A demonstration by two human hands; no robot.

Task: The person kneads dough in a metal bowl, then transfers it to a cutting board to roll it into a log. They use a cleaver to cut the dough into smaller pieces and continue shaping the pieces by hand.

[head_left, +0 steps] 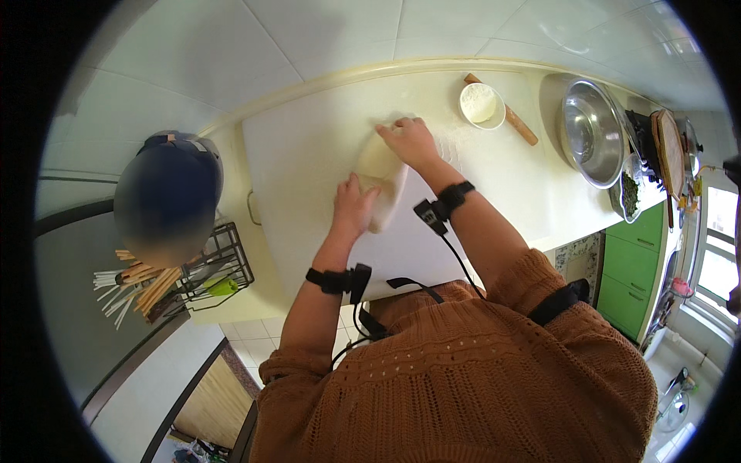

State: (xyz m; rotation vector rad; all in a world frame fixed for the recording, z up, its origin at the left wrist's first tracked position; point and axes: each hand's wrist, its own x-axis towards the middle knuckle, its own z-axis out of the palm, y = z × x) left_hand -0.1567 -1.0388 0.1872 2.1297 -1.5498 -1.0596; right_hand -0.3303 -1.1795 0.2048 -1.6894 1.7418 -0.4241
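Observation:
A long, pale piece of dough (380,166) lies on a white board (301,166). My left hand (354,208) is on the dough's near left side, its thumb reaching across the top and its fingers along the edge. Around the far end my right hand (411,142) has its fingers bent over the dough. Loose flour and streaks show on the board just right of that hand. Beyond it to the right stands a white tub of flour (480,104), with a wooden rolling pin (522,127) partly behind it.
A steel bowl (590,131) and a clear container of chopped greens (631,194) stand at the right, near a round wooden board (670,154). At left are a rounded dark blue object (166,193), blurred, and a wire rack (239,255) beside several chopsticks (154,289).

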